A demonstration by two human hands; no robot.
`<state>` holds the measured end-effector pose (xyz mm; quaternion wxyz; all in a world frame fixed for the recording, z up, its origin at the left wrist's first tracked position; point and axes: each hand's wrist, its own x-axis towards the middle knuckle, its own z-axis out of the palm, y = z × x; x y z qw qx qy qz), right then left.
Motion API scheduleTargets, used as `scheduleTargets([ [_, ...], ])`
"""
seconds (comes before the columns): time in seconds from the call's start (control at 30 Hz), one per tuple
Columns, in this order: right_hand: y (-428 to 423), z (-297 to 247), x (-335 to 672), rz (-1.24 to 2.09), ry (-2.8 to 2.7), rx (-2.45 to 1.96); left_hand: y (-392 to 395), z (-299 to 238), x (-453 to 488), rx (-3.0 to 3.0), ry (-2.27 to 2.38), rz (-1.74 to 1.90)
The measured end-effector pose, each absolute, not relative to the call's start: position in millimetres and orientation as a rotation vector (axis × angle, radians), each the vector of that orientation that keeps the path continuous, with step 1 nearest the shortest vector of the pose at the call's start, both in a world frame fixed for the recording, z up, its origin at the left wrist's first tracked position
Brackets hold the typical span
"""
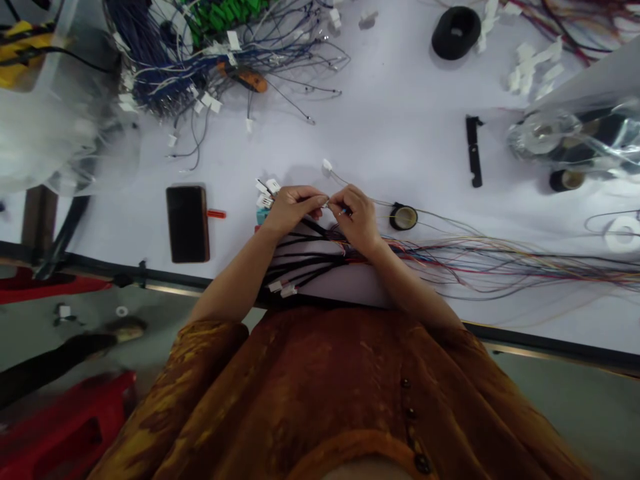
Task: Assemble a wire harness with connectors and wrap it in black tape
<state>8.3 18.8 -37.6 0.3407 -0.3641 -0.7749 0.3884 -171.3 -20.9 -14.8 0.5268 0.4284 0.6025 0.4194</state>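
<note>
My left hand (296, 211) and my right hand (358, 217) meet at the fingertips above the wire bundle. The left thumb and finger pinch a small whitish connector (327, 203), largely covered by the fingers. Closed in a pinch beside it, my right hand grips a thin wire; a dark blue bit (345, 211) shows at its fingers. Under both hands runs a wire harness (450, 257) with black-sleeved branches (300, 257). White connectors (270, 189) lie by the left hand, and another white plug (327, 165) lies beyond the fingertips. A tape roll (404, 217) sits right of my right hand.
A phone (187, 224) and a small orange-red tool (217, 214) lie to the left. Blue wires (165, 73) and an orange-handled cutter (247, 78) are at the back left. A black tape roll (456, 32), a black strip (473, 152) and plastic-wrapped rolls (575, 137) lie right.
</note>
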Motion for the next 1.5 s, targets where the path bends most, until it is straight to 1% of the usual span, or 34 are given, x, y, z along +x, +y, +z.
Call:
scheduleTargets([
  [0.13, 18.4, -39.6, 8.9, 1.053, -1.998, -0.952, -21.4, -13.2, -169.5, 1.027, 1.481, 0.985],
  [0.27, 18.5, -38.5, 6.2, 1.062, -1.957, -0.925, -19.8, -14.9, -167.3, 0.999, 1.475, 1.044],
  [0.43, 20.6, -40.7, 6.5, 1.084, -1.800, -0.922, -17.8, -16.6, -167.7, 0.926, 1.440, 1.077],
  [0.53, 24.0, -41.1, 12.6, 1.085, -1.736, -0.947, -17.0, -12.0, -177.4, 0.967, 1.495, 1.004],
  [0.63, 26.3, -40.4, 17.0, 1.031, -1.750, -0.941, -6.3, -7.1, -192.4, 1.157, 1.634, 0.843],
  [0.7, 26.4, -39.4, 16.7, 1.028, -1.779, -0.964, 10.7, -8.7, -200.4, 1.342, 1.759, 0.831],
  [0.77, 25.5, -37.6, 14.6, 1.103, -1.786, -0.989, 33.6, -15.1, -203.8, 1.562, 1.829, 0.867],
  [0.87, 24.1, -33.4, 11.9, 1.231, -1.758, -0.972, 65.4, -27.0, -201.5, 1.867, 1.751, 0.769],
  [0.93, 23.9, -30.5, 11.7, 1.242, -1.726, -0.960, 75.3, -30.3, -197.9, 1.943, 1.675, 0.683],
  [1.0, 24.5, -28.6, 12.4, 1.210, -1.691, -0.956, 73.1, -27.5, -195.0, 1.885, 1.621, 0.682],
  [1.13, 25.4, -27.2, 12.4, 1.118, -1.662, -0.988, 43.7, -9.0, -194.2, 1.563, 1.544, 0.850],
  [1.3, 23.3, -22.6, 8.8, 0.938, -1.798, -0.954, 3.2, 5.2, -200.5, 1.371, 1.518, 0.923],
  [1.5, 23.6, -20.2, 8.4, 0.950, -1.867, -0.919, -15.2, -0.4, -202.5, 1.276, 1.481, 0.954],
])
